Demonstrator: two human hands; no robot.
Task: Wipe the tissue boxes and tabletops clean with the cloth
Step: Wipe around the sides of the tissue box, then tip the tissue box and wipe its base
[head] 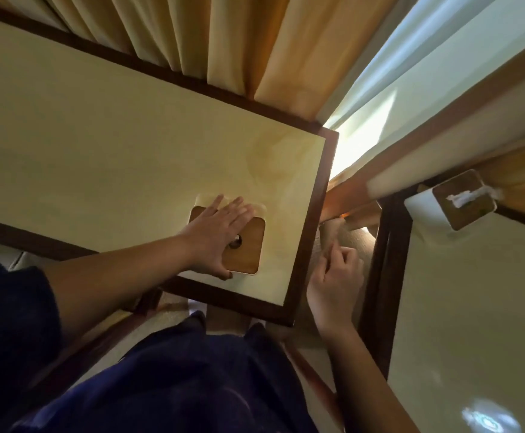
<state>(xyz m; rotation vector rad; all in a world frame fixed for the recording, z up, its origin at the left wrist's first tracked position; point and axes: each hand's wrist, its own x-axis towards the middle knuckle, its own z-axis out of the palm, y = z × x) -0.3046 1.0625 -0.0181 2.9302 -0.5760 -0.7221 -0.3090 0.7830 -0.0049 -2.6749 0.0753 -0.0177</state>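
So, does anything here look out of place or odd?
Nothing spilled or damaged. Only the tissue box on the right table sits askew to its edges. No cloth shows: the left hand covers the other tissue box.

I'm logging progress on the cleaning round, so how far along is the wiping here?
Nothing shows as finished; no surface can be judged clean. In hand: the left hand lies flat on the wooden tissue box on the near table. The right hand hangs in the gap between tables; whether it holds the cloth is unclear. Left: the second tissue box and its table.
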